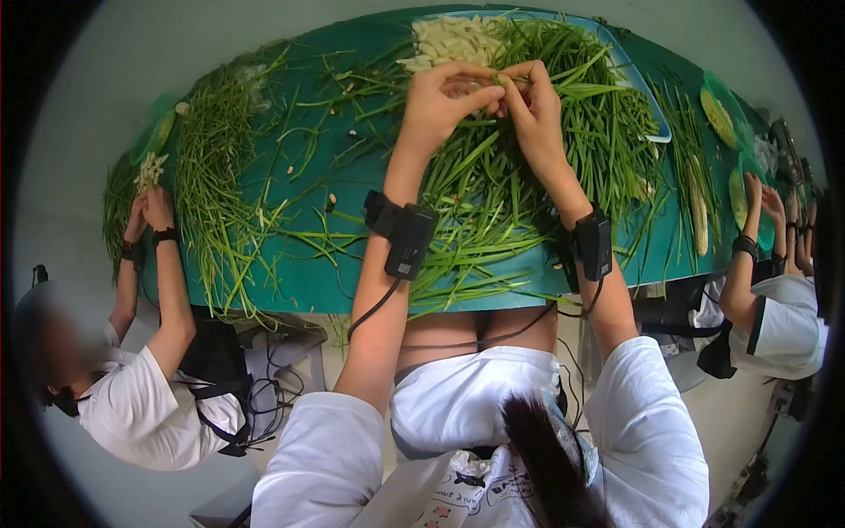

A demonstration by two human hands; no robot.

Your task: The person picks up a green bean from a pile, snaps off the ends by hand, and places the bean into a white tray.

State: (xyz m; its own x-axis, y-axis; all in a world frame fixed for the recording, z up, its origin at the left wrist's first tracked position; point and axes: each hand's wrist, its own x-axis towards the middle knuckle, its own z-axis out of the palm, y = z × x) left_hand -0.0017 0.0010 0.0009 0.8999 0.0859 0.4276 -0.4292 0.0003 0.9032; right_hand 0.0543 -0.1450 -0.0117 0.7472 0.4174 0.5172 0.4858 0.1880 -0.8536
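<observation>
My left hand (447, 99) and my right hand (535, 110) meet above the far middle of the table, with fingertips pinched together. Between them is a small piece of green stem (500, 80), partly covered by the fingers. Below and to the right of my hands lies a big heap of long, thin green stems (594, 132). Just beyond my left hand, short pale whitish pieces (449, 40) are piled beside the greens. A blue-rimmed tray (635, 72) holds part of the heap and the pale pieces.
The green table (352, 189) carries scattered stems and small bits. Another stem heap (216, 167) lies at left, where a co-worker's hands (151, 213) hold a pale bunch. At right are green mesh bags (720, 114) and another co-worker's hands (762, 198). Cables hang below the table edge.
</observation>
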